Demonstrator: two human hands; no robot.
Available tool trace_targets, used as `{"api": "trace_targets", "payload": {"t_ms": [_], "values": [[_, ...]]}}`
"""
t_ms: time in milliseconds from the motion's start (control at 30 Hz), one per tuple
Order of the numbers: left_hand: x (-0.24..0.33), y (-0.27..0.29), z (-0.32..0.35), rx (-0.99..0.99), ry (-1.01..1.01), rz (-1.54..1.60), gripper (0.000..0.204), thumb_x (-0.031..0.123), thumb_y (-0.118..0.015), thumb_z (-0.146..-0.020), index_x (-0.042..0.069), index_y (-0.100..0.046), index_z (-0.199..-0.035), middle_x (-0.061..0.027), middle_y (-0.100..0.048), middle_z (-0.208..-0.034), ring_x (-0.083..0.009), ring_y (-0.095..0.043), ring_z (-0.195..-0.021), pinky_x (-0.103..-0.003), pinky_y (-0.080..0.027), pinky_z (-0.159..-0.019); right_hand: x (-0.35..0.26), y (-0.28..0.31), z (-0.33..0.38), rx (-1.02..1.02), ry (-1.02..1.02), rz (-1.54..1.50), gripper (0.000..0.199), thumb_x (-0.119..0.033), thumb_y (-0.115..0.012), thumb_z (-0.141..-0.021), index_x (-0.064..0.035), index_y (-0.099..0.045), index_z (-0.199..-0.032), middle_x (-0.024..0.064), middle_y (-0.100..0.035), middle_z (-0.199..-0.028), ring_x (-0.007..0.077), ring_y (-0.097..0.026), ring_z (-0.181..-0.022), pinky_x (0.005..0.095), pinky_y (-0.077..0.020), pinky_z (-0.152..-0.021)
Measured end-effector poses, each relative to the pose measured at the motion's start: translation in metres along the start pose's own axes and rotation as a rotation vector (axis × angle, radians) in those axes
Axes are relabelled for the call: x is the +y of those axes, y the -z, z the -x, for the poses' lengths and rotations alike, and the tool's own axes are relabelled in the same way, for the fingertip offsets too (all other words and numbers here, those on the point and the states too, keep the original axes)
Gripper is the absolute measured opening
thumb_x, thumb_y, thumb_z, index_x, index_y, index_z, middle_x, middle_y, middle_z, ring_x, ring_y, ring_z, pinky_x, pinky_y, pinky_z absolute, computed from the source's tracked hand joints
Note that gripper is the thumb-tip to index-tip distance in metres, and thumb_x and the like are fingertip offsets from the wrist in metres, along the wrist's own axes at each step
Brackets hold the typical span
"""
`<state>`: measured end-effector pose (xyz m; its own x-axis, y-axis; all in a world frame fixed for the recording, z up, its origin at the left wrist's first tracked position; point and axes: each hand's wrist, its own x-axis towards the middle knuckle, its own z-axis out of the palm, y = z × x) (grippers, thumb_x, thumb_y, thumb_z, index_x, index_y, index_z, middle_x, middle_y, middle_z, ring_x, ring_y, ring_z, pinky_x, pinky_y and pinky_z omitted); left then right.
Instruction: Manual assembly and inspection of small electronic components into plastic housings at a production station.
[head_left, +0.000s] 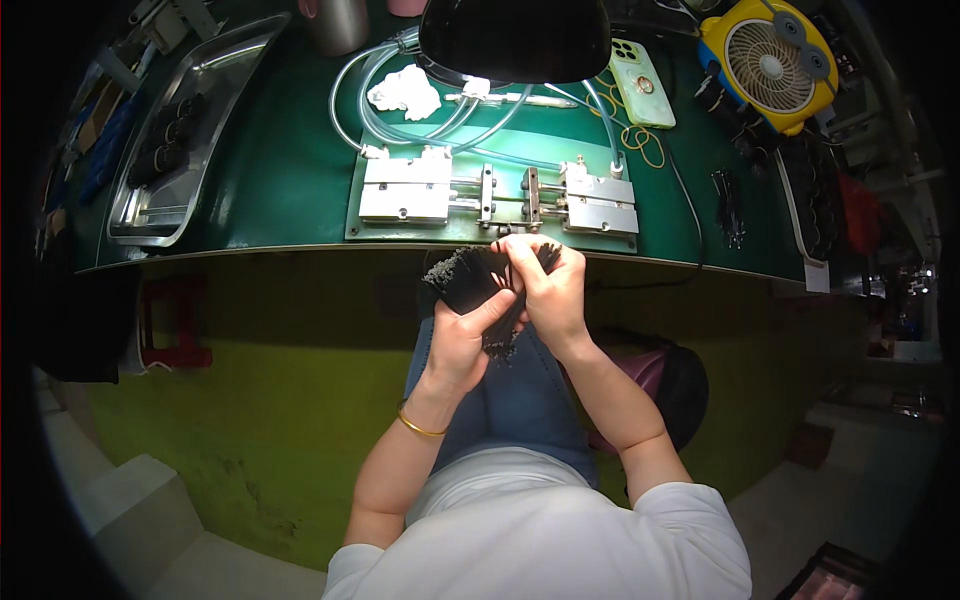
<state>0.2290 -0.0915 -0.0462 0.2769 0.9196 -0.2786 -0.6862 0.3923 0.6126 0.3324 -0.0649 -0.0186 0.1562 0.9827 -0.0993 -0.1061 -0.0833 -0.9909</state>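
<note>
A thick bundle of thin black strands, like short cut wires or tubes (pixel 468 283), is held over my lap, just in front of the bench edge. My left hand (pixel 467 338) wraps round it from below, thumb across the front. Lighter ends show at its upper left, and more ends stick out beneath. At its upper right, my right hand (pixel 545 283) has its fingers closed on some of the same strands. Just beyond my hands sits a fixture with two silver pneumatic cylinders (pixel 405 190) facing each other, their rods and small clamp blocks in the middle.
Clear hoses (pixel 372 95) loop behind the fixture, near crumpled white tissue (pixel 405 93). A dark lamp-like hood (pixel 515 40) overhangs the far middle. A metal tray (pixel 195 140) with black bundles lies left. A phone (pixel 640 85), yellow fan (pixel 772 62) and loose black strands (pixel 730 205) are right.
</note>
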Motion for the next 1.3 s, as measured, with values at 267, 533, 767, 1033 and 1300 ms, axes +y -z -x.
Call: {"api": "trace_targets", "payload": {"t_ms": [267, 533, 767, 1033, 1300], "values": [[0.001, -0.005, 0.000, 0.009, -0.001, 0.016, 0.008, 0.003, -0.057, -0.080, 0.000, -0.056, -0.087, -0.0076, -0.059, -0.076, -0.0155, -0.058, -0.063, -0.026, -0.049, -0.057, 0.003, 0.001, 0.000, -0.003, 0.009, -0.023, 0.015, -0.009, -0.054, -0.083, 0.0022, -0.061, -0.076, -0.0030, -0.048, -0.049, 0.0015, -0.038, -0.039, 0.0172, -0.0283, -0.036], [0.001, -0.004, -0.001, -0.007, -0.015, -0.006, 0.007, 0.003, -0.057, -0.080, 0.000, -0.056, -0.086, -0.0075, -0.059, -0.075, -0.0156, -0.058, -0.063, -0.026, -0.049, -0.057, 0.004, 0.000, -0.001, 0.012, 0.012, -0.053, 0.016, -0.009, -0.054, -0.083, 0.0023, -0.061, -0.075, -0.0027, -0.047, -0.049, 0.0019, -0.037, -0.037, 0.0175, -0.0266, -0.034], [0.001, -0.004, -0.001, 0.005, 0.009, 0.006, 0.008, 0.003, -0.057, -0.080, 0.000, -0.056, -0.088, -0.0067, -0.059, -0.075, -0.0147, -0.058, -0.063, -0.026, -0.049, -0.058, 0.001, 0.001, -0.001, 0.002, -0.026, -0.071, 0.018, -0.011, -0.054, -0.083, 0.0023, -0.061, -0.073, -0.0021, -0.047, -0.048, 0.0024, -0.035, -0.035, 0.0181, -0.0254, -0.032], [0.000, -0.008, -0.002, 0.021, -0.012, 0.013, 0.009, 0.003, -0.058, -0.080, 0.000, -0.056, -0.088, -0.0060, -0.059, -0.076, -0.0138, -0.057, -0.063, -0.025, -0.048, -0.057, -0.001, 0.002, -0.002, -0.012, -0.030, -0.072, 0.020, -0.014, -0.055, -0.084, 0.0008, -0.061, -0.070, -0.0016, -0.049, -0.048, 0.0024, -0.037, -0.035, 0.0185, -0.0267, -0.031], [-0.001, -0.008, 0.002, 0.035, -0.018, 0.050, 0.008, 0.004, -0.059, -0.079, 0.002, -0.056, -0.087, -0.0054, -0.059, -0.076, -0.0138, -0.057, -0.062, -0.025, -0.047, -0.054, -0.007, -0.001, 0.005, -0.028, 0.064, 0.025, 0.019, -0.013, -0.054, -0.084, -0.0005, -0.061, -0.073, -0.0012, -0.051, -0.051, 0.0020, -0.040, -0.038, 0.0172, -0.0282, -0.032]]}}
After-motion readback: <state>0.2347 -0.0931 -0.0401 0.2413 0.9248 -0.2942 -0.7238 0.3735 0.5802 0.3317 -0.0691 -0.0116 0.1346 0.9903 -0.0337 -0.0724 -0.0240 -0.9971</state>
